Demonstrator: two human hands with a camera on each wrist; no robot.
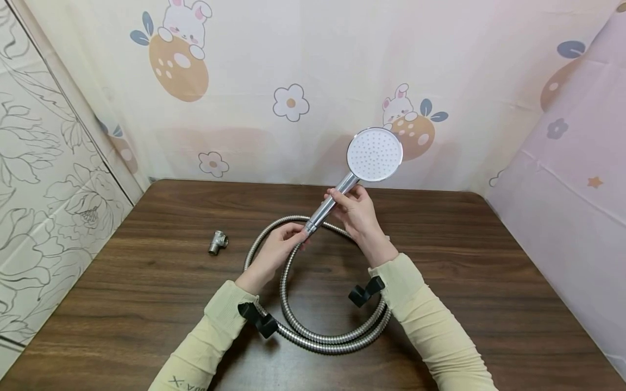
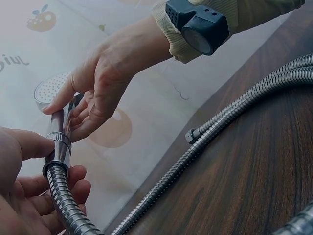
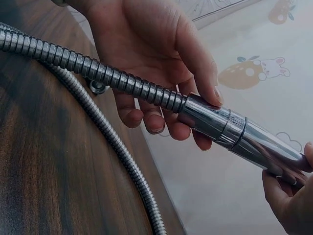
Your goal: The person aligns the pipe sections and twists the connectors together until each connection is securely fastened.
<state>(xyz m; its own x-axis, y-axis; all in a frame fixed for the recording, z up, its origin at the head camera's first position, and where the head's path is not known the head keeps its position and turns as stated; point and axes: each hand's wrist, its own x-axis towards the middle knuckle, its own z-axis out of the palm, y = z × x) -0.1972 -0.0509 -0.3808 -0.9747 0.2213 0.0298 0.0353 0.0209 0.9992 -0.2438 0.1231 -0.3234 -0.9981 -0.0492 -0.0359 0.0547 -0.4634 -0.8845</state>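
Observation:
A chrome hand shower head (image 1: 374,154) with a round white nozzle face is held tilted above the table. My right hand (image 1: 357,213) grips its handle (image 1: 326,206), thumb lying along the near side. At the lower end, my left hand (image 1: 279,247) pinches the smooth metal connector (image 3: 205,117) between thumb and fingers. The ribbed metal shower hose (image 2: 66,203) runs out of that connector, which meets the handle end in both wrist views. From there the hose loops down onto the table in a coil below my hands.
A small metal tee fitting (image 1: 218,242) lies on the dark wooden table (image 1: 146,304), left of the coil. The other hose end, with a hex nut (image 2: 192,136), rests near the table's far side. A patterned curtain (image 1: 313,65) hangs behind the table.

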